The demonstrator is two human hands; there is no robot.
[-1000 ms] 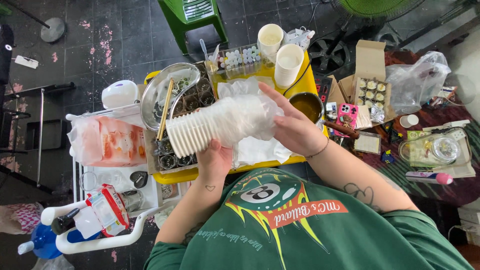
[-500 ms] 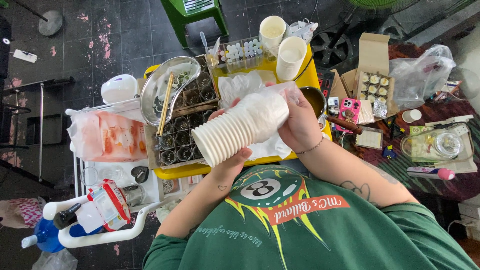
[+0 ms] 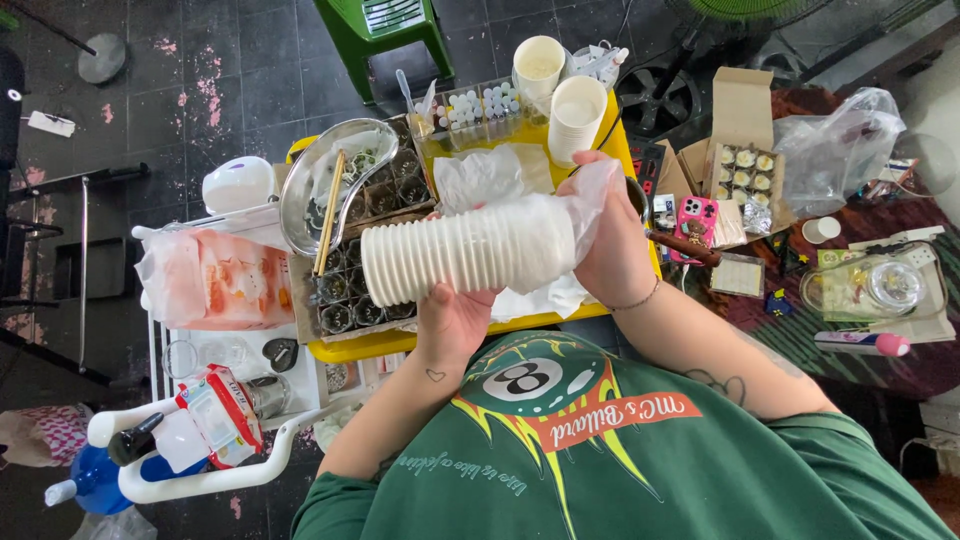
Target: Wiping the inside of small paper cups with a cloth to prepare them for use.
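Note:
A long stack of white ribbed paper cups (image 3: 460,255) lies sideways in both my hands over the yellow tray (image 3: 420,343). My left hand (image 3: 452,322) cradles the stack from below near its open end. My right hand (image 3: 612,240) grips the far end, which is still wrapped in a clear plastic sleeve (image 3: 590,195). Under the stack lie crumpled plastic and white paper.
A metal bowl (image 3: 335,185) with chopsticks rests on a rack of small cups. Two tall paper cup stacks (image 3: 577,115) stand at the tray's back. A pink phone (image 3: 697,222), an open cardboard box (image 3: 742,150), a green stool (image 3: 385,30) and a white cart (image 3: 215,300) surround the tray.
The cup stack has swung from tilted to nearly level, and more of it is out of the plastic sleeve. My left hand has shifted along its underside.

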